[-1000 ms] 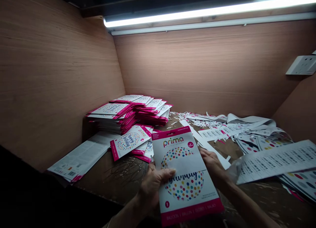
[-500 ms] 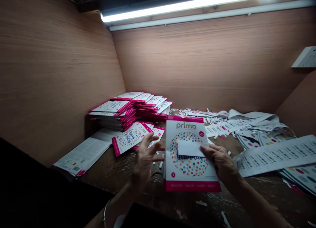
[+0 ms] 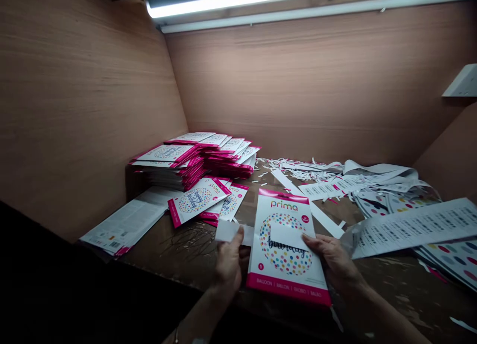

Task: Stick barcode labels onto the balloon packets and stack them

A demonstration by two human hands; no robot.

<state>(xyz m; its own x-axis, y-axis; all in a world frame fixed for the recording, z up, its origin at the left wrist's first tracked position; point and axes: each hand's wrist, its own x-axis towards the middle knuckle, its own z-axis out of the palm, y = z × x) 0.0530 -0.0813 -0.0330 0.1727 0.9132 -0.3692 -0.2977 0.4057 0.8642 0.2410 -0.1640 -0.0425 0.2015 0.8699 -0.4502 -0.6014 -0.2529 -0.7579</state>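
My right hand (image 3: 337,262) grips the right edge of a white and pink balloon packet (image 3: 283,279) marked "prima". Its thumb presses a short white paper strip (image 3: 288,235) across the packet's printed dotted balloon. On the other side, my left hand (image 3: 228,267) pinches a white paper flap (image 3: 228,231) between thumb and fingers. That flap stands out from behind the packet's left edge; whether it joins the strip in front is hidden. Two similar packets, one of them a front packet (image 3: 199,201), lie overlapping beyond my left hand.
Stacked packets (image 3: 186,160) rise at the back left, beside the wooden wall. A pile of white packets (image 3: 130,222) lies face down at left. Label sheets (image 3: 417,227), dotted sheets (image 3: 452,264) and paper scraps (image 3: 294,172) cover the right and back. A long white strip (image 3: 324,217) lies behind the packet.
My left hand has gone from spread fingers to a pinch on the white paper flap. The packet, still in my right hand, sits slightly lower, uncovering the long strip behind it.
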